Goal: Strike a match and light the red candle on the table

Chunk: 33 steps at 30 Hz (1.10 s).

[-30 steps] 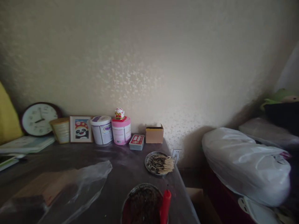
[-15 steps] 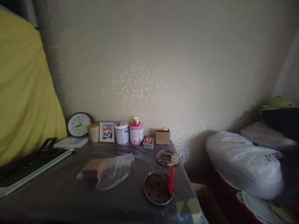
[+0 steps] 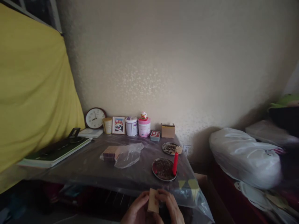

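Note:
At the bottom of the view, just off the table's front edge, both of my hands are around a small tan matchbox [image 3: 153, 200]. My left hand [image 3: 137, 207] grips its left side with thumb and fingers. The fingers of my right hand [image 3: 170, 205] press on its right side and upper corner. Beyond them on the table, a red candle [image 3: 175, 164] stands upright at the right side of a round metal plate [image 3: 156, 174] with a dark, dirty surface. Behind it, a second plate [image 3: 166, 150] bears several matchsticks [image 3: 177, 150].
A pack of small boxes [image 3: 111, 153] lies partly in clear plastic wrap [image 3: 129, 155]. Along the wall stand a clock [image 3: 95, 118], a panda picture [image 3: 118, 125], two tins [image 3: 131, 127] and a cardboard box [image 3: 168, 130]. White plastic bags [image 3: 243, 158] are at the right.
My hands have come into view from below with the matchbox between them. The view has tilted down and drawn back, so the table's front edge and the space beneath it show.

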{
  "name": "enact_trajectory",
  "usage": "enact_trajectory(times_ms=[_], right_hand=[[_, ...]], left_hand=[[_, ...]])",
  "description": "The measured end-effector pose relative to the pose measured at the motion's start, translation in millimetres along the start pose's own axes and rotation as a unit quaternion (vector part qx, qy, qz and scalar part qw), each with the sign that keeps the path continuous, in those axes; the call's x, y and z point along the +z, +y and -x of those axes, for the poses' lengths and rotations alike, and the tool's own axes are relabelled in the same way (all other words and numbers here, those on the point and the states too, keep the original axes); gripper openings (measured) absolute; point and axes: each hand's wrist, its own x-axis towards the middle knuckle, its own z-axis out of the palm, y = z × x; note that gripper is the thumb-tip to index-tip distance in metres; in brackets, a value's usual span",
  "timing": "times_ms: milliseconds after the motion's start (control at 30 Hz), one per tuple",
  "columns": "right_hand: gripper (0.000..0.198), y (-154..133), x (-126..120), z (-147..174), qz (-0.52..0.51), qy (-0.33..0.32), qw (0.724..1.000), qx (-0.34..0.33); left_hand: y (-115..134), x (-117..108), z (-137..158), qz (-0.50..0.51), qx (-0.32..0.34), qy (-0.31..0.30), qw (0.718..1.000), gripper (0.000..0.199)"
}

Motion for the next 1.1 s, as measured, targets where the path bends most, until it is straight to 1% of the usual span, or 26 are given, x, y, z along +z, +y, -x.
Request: enact_trajectory(times_ms=[67,200,333,500,733,967,1100], right_hand=[[0.031,0.3,-1.4,0.2,-0.009,-0.007,1.000,-0.004],[0.035,-4.7,-5.7,-1.7,-0.007,-0.036,0.999,0.005],[0.035,-10.9,-10.6,-5.8,0.001,-0.076,0.997,0.024],[0.034,-14.6,-12.1,-9.0,-0.028,-0.069,0.997,0.030],[0.032,-14.8,-14.2,-10.6,-0.006,-0.089,0.995,0.039],[0.031,-12.1,-12.7,-10.2,-0.020,-0.085,0.996,0.029],[0.029,-12.4,-6.5,-5.5,-0.051,-0.042,0.996,0.054]], left_hand=[[0.4,1.7,1.3,0.027,-0.016,-0.010,0.999,0.012],[1.5,4.8,1.9,0.029,-0.021,-0.036,0.999,0.017],[0.0,5.0,0.5,0.032,-0.016,-0.034,0.999,0.016],[-2.8,3.7,-1.8,0.045,-0.007,-0.034,0.998,0.018],[-3.0,2.4,-3.5,0.063,0.011,-0.049,0.997,0.018],[-2.0,3.1,-0.6,0.050,0.008,-0.062,0.997,0.020],[-1.9,4.3,-2.1,0.039,0.026,-0.069,0.997,0.019]])
